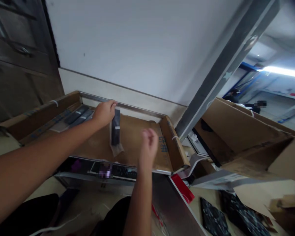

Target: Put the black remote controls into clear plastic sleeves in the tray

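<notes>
1. The left hand (104, 113) has its fingertips pinched on the top end of a dark packet (116, 129) in a clear sleeve with a small white label.
2. That packet points down toward the near edge, over the middle of the cardboard-lined surface (132, 137); I can't tell whether its lower end touches the cardboard.
3. The right hand (148, 144) is above the surface, to the right of the packet and apart from it. Its fingers are curled and blurred, so I can't tell if that grip has anything in it.
4. More dark packets (77, 114) lie at the left end of the surface, by the raised cardboard side and partly behind the left forearm.
5. Blue print marks the cardboard near its right side.
6. A grey post (211, 72) slants up just beyond the right end, with a big open carton (250, 134) to the right of it.
7. Below the surface's right corner is a flat red thing (182, 188); black patterned pieces (213, 218) lie farther right.
8. Two people (259, 105) show in the background, near blue racking.
</notes>
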The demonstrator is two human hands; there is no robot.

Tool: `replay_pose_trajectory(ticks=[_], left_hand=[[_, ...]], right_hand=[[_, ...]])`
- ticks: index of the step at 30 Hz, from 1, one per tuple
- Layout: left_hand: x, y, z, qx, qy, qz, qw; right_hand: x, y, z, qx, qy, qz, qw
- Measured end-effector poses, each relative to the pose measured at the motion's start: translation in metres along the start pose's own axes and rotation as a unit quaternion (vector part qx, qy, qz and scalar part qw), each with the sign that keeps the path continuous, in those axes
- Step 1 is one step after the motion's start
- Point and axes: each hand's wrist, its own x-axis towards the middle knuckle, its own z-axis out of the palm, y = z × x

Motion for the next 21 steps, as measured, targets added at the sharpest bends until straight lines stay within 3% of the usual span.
replay_pose_trajectory(ticks=[5,8,11,14,18,21], left_hand=[[-0.009,0.036,-0.006,0.005,-0.023,0.08,0.997],[-0.012,0.061,-0.016,-0.009,-0.033,0.122,0.992],[-0.009,0.083,-0.028,-0.037,-0.024,0.145,0.988],[0.001,0.098,-0.039,-0.069,-0.024,0.145,0.987],[0.017,0.104,-0.05,-0.103,-0.035,0.097,0.989],[0.037,0.094,-0.068,-0.151,0.033,0.063,0.986]], right_hand=[[-0.015,0.019,0.023,-0.046,-0.092,0.049,0.993],[-0.016,0.017,0.033,-0.048,-0.097,0.036,0.994],[-0.011,0.011,0.039,0.015,-0.086,0.007,0.996],[-0.005,0.011,0.041,0.032,-0.075,-0.021,0.996],[-0.004,0.015,0.04,-0.046,-0.042,-0.019,0.998],[-0.006,0.016,0.038,-0.126,-0.047,-0.011,0.991]])
